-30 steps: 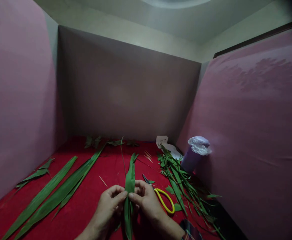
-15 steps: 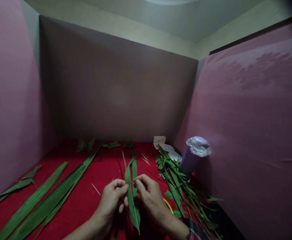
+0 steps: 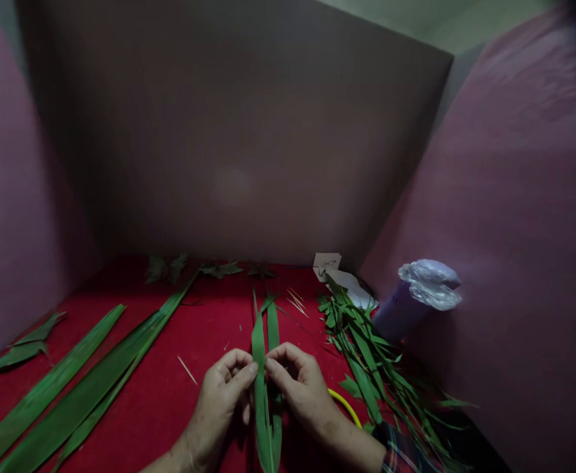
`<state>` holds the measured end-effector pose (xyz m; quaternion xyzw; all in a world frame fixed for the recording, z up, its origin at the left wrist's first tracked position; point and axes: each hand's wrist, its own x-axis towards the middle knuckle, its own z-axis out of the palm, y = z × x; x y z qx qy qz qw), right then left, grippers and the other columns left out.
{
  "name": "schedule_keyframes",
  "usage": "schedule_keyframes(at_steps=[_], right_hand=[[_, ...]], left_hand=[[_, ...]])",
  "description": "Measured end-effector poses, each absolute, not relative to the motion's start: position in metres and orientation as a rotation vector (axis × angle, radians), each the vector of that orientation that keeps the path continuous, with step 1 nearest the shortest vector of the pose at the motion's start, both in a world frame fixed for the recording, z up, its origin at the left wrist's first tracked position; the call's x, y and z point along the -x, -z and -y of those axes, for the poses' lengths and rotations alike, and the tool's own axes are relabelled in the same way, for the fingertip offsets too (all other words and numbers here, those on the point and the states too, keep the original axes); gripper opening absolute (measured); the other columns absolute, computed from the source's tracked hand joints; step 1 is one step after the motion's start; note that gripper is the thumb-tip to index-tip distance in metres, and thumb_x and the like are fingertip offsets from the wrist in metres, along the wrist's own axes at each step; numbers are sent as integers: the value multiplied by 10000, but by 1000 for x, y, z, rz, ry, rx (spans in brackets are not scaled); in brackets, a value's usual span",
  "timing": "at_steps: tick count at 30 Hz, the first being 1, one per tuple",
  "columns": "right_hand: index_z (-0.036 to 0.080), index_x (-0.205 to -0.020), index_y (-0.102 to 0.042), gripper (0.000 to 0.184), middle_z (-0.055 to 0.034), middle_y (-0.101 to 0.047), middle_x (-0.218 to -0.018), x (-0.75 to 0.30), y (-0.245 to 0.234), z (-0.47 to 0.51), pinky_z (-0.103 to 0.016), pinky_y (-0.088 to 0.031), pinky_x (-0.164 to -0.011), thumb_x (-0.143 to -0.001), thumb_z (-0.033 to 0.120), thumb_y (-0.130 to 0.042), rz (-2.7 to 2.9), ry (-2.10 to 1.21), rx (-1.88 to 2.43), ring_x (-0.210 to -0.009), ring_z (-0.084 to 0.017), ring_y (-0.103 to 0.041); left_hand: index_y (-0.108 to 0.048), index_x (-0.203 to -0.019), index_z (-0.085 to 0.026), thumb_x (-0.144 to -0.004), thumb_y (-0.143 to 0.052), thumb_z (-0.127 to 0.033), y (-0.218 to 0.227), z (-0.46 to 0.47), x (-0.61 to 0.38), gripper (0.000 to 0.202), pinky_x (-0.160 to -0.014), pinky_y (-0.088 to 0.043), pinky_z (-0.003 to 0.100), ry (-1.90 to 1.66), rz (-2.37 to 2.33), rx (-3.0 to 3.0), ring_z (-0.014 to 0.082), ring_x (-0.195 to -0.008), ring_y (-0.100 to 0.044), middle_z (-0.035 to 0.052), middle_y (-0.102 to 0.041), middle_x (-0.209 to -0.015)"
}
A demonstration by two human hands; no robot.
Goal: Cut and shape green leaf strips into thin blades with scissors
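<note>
Long narrow green leaves point(image 3: 261, 407) stand lengthwise between my two hands, low in the middle of the head view. My left hand point(image 3: 223, 387) pinches the left leaf's edge between thumb and forefinger. From the other side my right hand point(image 3: 300, 384) is closed, its thumb and forefinger tips pressed together at the leaf. A second leaf blade point(image 3: 272, 322) runs alongside, partly hidden behind my right fingers. The leaf tips point away from me, over the red cloth point(image 3: 219, 315).
Broad long leaves point(image 3: 90, 374) lie to the left. On the right are a heap of leafy stems point(image 3: 361, 341), a purple cylinder topped with plastic wrap point(image 3: 416, 295) and a yellow ring point(image 3: 345, 404). Thin wooden sticks point(image 3: 296, 302) and a white card point(image 3: 326, 264) lie farther back.
The view has tilted down. My fingertips have come closer together at the leaf, and the two blades now lie nearer each other at their lower ends.
</note>
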<state>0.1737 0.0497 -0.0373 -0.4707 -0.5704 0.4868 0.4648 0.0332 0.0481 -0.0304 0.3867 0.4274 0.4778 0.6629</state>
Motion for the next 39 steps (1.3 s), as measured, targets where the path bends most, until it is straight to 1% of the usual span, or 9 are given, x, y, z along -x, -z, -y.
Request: schedule_keyframes(at_steps=[8, 17, 24, 28, 32, 34, 36, 39], right_hand=[[180, -693, -487, 277, 43, -433, -605, -173, 47, -50, -197, -331, -515, -832, 414, -535, 1482, -1151, 1170, -563, -93, -400], [199, -686, -425, 277, 53, -382, -592, -174, 43, -46, -203, -291, -507, -882, 393, -446, 1581, -1094, 1233, -553, -94, -360], [202, -702, -438, 305, 53, -397, -597, -174, 45, -44, -207, -285, -505, -900, 433, -409, 1605, -1073, 1237, -547, -94, -374], [204, -689, -421, 301, 56, -390, -593, -173, 47, -45, -202, -285, -500, -895, 422, -430, 1543, -1077, 1228, -540, -91, -367], [200, -684, -429, 294, 52, -394, -599, -174, 49, -47, -195, -307, -503, -895, 405, -439, 1456, -1041, 1203, -546, -90, -365], [198, -689, -430, 299, 51, -406, -603, -173, 50, -48, -187, -327, -498, -896, 414, -436, 1366, -1047, 1185, -539, -83, -378], [195, -695, -430, 308, 52, -427, -602, -172, 49, -49, -174, -341, -470, -888, 435, -443, 1253, -1082, 1163, -508, -70, -394], [187, -702, -451, 351, 59, -454, -548, -171, 43, -53, -157, -319, -356, -862, 500, -447, 1103, -1173, 1137, -384, -49, -394]], left_hand=[[-481, -640, -182, -656, -659, -439, 36, -47, -35, 313, -323, -287, 167, -1044, -1001, -913, 61, -289, -405, -58, -496, -390], [-466, -639, -188, -711, -583, -498, 41, -48, -35, 339, -311, -254, 169, -988, -1033, -1013, 58, -271, -379, -52, -498, -382], [-464, -633, -189, -702, -589, -497, 34, -46, -36, 340, -312, -249, 162, -945, -1024, -969, 53, -281, -374, -45, -504, -391], [-455, -641, -193, -711, -586, -488, 36, -46, -36, 330, -311, -246, 164, -934, -1015, -953, 56, -283, -370, -52, -490, -385], [-454, -664, -197, -741, -569, -462, 40, -46, -34, 299, -319, -249, 161, -923, -995, -946, 56, -297, -375, -56, -491, -400], [-451, -656, -199, -733, -579, -460, 39, -45, -34, 300, -317, -261, 162, -922, -987, -938, 58, -297, -372, -61, -477, -393], [-454, -642, -199, -715, -598, -458, 36, -44, -35, 305, -315, -277, 165, -930, -990, -927, 62, -301, -374, -63, -465, -389], [-463, -616, -196, -673, -633, -463, 33, -42, -38, 322, -310, -274, 168, -937, -1000, -913, 61, -306, -364, -61, -463, -398]])
